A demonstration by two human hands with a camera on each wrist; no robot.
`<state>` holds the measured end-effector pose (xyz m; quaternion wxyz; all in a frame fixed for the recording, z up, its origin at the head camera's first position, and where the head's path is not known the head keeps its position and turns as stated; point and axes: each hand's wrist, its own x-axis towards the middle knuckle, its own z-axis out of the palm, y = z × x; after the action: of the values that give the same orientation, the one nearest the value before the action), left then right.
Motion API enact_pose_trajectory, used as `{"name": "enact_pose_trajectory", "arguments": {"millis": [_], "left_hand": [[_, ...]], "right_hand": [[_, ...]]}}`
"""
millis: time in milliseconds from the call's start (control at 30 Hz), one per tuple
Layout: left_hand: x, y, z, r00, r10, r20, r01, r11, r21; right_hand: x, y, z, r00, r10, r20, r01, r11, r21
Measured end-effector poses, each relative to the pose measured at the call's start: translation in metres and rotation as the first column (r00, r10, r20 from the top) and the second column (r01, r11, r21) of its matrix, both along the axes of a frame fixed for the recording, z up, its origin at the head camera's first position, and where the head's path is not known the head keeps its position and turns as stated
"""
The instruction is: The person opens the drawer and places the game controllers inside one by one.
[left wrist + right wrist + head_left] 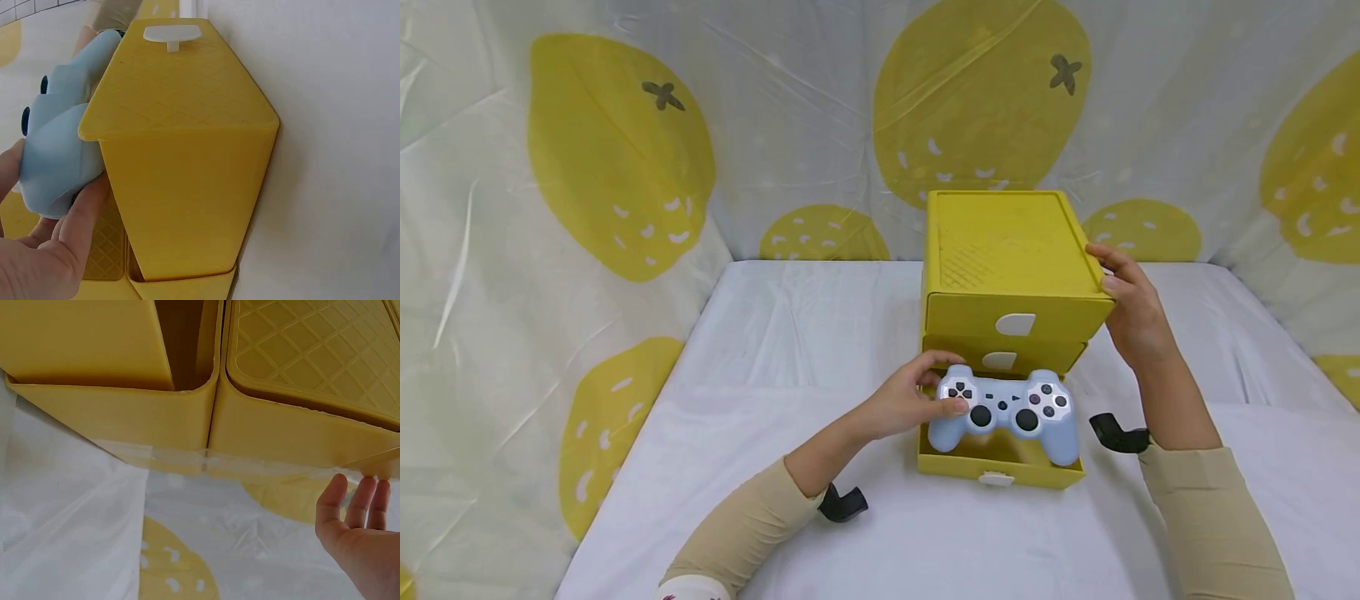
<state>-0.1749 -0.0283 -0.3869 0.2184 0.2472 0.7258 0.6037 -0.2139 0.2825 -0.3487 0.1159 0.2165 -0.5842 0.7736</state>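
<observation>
My left hand [906,398] pinches a pale blue game controller [1000,390] by its left end, with the thumb on top near the direction buttons. The controller sits over the pulled-out bottom drawer [1033,477] of a yellow drawer unit [1000,242]. In the left wrist view, the controller [59,150] is beside the drawer's wall [194,194], with fingers below it. My right hand [1135,308] touches the right side of the unit's top section. The right wrist view shows the fingertips of that right hand [362,531] against the yellow side wall [294,437].
White tabs mark the top drawer front [955,314] and the middle drawer front [943,344]. A white cloth [760,333] covers the table, and a lemon-patterned curtain [797,125] hangs behind. Black pieces sit by the left sleeve [741,517] and right sleeve [1210,517].
</observation>
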Motion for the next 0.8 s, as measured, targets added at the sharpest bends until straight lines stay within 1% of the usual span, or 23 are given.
{"name": "enact_pose_trajectory", "arguments": {"millis": [167,333,467,567,700,800], "left_hand": [[0.000,0.002,-0.003,0.999,0.007,-0.034,-0.007,1.000,-0.022],[0.003,0.003,-0.004,0.996,0.009,-0.086,-0.018,0.994,-0.108],[0.005,0.005,-0.005,0.992,0.011,-0.126,-0.034,0.983,-0.182],[0.007,0.008,-0.007,0.989,0.014,-0.148,-0.045,0.976,-0.212],[0.010,0.013,-0.010,0.976,0.004,-0.216,-0.060,0.966,-0.252],[0.014,0.015,-0.011,0.964,-0.019,-0.265,-0.059,0.957,-0.284]], "right_hand": [[0.000,-0.001,0.000,1.000,-0.016,0.013,0.016,1.000,0.001],[0.000,-0.002,0.001,0.999,-0.031,0.023,0.031,1.000,0.006],[0.000,-0.002,0.000,1.000,-0.023,0.015,0.023,1.000,-0.004],[0.000,-0.001,0.000,1.000,-0.013,0.006,0.013,1.000,-0.013],[0.000,-0.001,-0.001,1.000,-0.011,0.005,0.011,1.000,-0.011],[0.001,-0.001,0.000,1.000,-0.014,0.010,0.014,1.000,-0.012]]}}
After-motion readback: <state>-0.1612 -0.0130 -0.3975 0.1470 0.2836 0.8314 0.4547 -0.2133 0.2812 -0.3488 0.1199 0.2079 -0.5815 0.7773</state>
